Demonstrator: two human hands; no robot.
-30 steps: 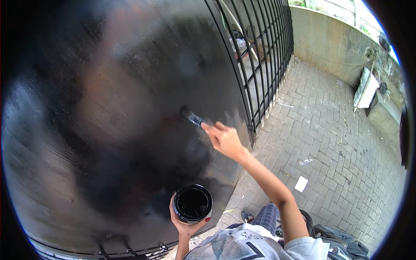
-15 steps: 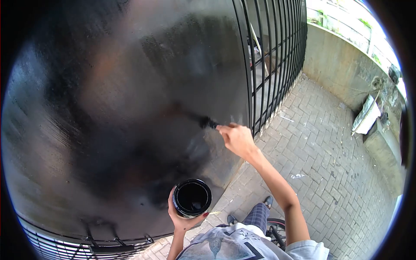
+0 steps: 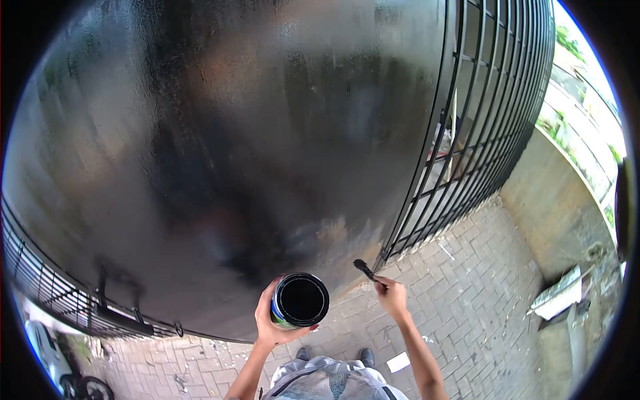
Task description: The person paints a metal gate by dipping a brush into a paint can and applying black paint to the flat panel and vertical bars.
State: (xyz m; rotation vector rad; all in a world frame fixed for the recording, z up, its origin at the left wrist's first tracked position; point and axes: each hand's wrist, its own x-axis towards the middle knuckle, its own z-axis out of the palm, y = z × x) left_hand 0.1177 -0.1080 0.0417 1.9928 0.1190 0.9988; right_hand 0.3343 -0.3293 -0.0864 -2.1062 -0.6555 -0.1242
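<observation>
My left hand (image 3: 268,320) is wrapped round a paint can (image 3: 300,300), held upright below the dark panel, with glossy black paint inside. In my right hand (image 3: 392,297) is a paintbrush (image 3: 364,269), its bristles black with paint and pointing up and left. The brush appears beside the lower right corner of the large black metal panel (image 3: 320,167); whether it touches cannot be told. Much of the panel shines as if wet, and a paler, patchy area lies near that lower right corner.
Black barred railing (image 3: 477,133) adjoins the panel on the right. Brick paving (image 3: 467,280) runs below, with a white sheet (image 3: 398,362) near my feet. A concrete wall (image 3: 553,193) and a pale slab (image 3: 559,297) stand at right. A handle (image 3: 123,320) juts from the panel's lower left.
My right hand has drawn the brush down from the panel's middle to near its lower corner. The view has shifted, showing more of the left side. My left hand still holds the can.
</observation>
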